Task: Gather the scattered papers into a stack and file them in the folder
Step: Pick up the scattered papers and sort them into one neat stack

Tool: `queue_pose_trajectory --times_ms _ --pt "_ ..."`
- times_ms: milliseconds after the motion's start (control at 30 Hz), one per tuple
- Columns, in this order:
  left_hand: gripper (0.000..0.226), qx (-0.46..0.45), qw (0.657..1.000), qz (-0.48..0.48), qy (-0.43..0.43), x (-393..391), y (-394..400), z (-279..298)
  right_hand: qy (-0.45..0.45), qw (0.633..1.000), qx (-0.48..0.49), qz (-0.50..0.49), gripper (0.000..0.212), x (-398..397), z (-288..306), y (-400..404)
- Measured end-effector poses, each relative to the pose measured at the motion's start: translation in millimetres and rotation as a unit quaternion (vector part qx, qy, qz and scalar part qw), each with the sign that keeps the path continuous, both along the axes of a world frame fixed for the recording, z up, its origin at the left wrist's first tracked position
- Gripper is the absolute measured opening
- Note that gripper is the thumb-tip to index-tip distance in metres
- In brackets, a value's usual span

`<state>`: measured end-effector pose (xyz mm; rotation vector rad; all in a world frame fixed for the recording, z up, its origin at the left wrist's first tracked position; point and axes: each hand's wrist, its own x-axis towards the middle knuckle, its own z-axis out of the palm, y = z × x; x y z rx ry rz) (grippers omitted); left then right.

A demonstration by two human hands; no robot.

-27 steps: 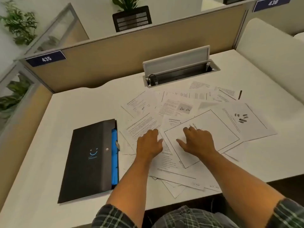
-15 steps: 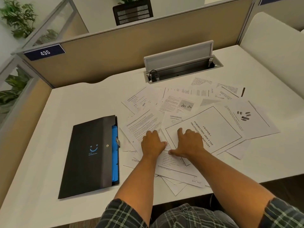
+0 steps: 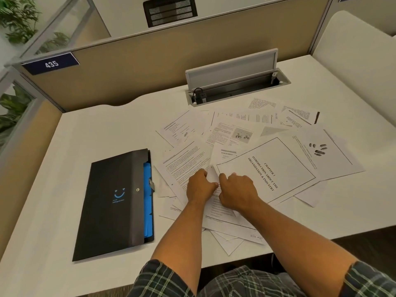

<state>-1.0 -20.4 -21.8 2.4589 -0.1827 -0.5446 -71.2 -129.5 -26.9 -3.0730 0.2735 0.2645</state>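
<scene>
Several printed white papers [image 3: 242,144] lie scattered and overlapping across the middle and right of the white desk [image 3: 90,129]. The topmost is a bordered chapter title sheet [image 3: 270,168]. My left hand [image 3: 200,186] and my right hand [image 3: 237,190] sit side by side at the near left corner of that sheet, fingers curled, pinching a raised paper corner [image 3: 213,175] between them. A black folder [image 3: 113,202] with a blue smile mark and blue inner dividers lies flat to the left of the papers, apart from both hands.
An open cable tray [image 3: 235,86] with a raised grey lid is set into the desk behind the papers. Tan partition walls [image 3: 150,58] close the back and left. A few sheets overhang the desk's near edge [image 3: 231,247].
Both hands slid together toward the title sheet's near left corner. Flat fingers have curled, and a paper corner now stands up between them.
</scene>
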Motion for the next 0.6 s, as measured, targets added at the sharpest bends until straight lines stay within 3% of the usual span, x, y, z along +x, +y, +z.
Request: queue_pose_trajectory --times_ms 33,167,267,367,433,533,600 --pt "0.024 -0.011 1.000 -0.004 -0.006 1.3 0.3 -1.6 0.000 1.000 -0.003 0.007 0.030 -0.5 -0.3 0.3" --pt "0.041 -0.047 0.999 0.009 -0.003 10.6 6.2 -4.6 -0.066 0.997 -0.008 0.044 0.008 -4.7 4.3 -2.7" --pt "0.030 -0.078 0.995 0.059 0.031 23.5 12.9 -5.6 -0.178 0.979 0.004 0.098 0.025 -8.0 10.4 -11.2" --pt "0.022 -0.127 0.982 0.115 0.081 33.8 24.2 -6.0 -0.226 0.953 0.007 0.202 0.017 -10.3 9.2 -22.9" --pt "0.023 -0.153 0.971 0.144 0.111 42.1 31.6 -6.0 -0.215 0.937 0.010 0.276 0.003 -12.8 5.7 -30.8" --pt "0.016 -0.187 0.948 0.186 0.176 50.0 34.9 -0.6 -0.167 0.915 0.013 0.366 0.019 -20.0 3.9 -35.9" --pt "0.038 -0.244 0.919 0.225 0.211 50.0 35.2 2.2 -0.170 0.906 0.024 0.388 0.019 -24.2 4.8 -35.9"
